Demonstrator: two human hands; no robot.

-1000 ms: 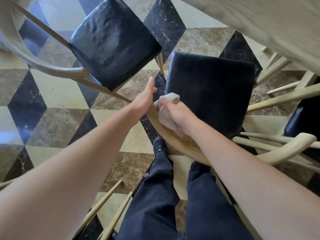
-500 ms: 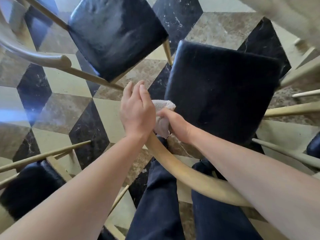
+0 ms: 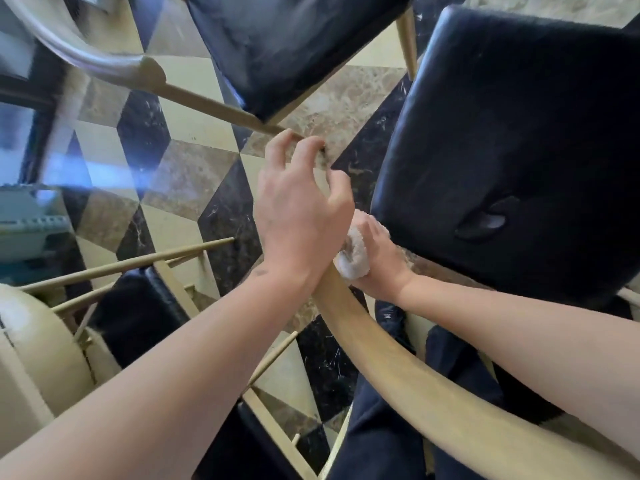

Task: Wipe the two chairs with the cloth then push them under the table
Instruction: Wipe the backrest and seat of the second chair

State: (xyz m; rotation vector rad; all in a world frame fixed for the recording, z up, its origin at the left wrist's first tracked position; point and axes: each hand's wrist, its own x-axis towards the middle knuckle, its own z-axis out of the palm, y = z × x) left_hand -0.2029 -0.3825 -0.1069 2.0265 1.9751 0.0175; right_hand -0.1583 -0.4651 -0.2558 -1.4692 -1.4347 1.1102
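Observation:
Right below me stands a chair with a black padded seat (image 3: 512, 133) and a curved pale wooden back rail (image 3: 398, 362). My right hand (image 3: 375, 261) is shut on a white cloth (image 3: 353, 254), pressed against the left end of that rail. My left hand (image 3: 298, 209) hovers just left of it over the rail end, fingers curled and apart, holding nothing. A second chair with a black seat (image 3: 287, 43) and a curved wooden back (image 3: 86, 53) stands further ahead on the left.
A third black-seated chair (image 3: 138, 313) with wooden spindles sits at the lower left beside a pale rounded object (image 3: 34, 348). The floor is patterned marble tile (image 3: 180, 174). My dark trouser legs (image 3: 381, 438) are just behind the near chair's back.
My view has dropped closer to the chairs. My left hand lifted off the rail and spread its fingers. The right hand with the cloth stayed at the rail's left end.

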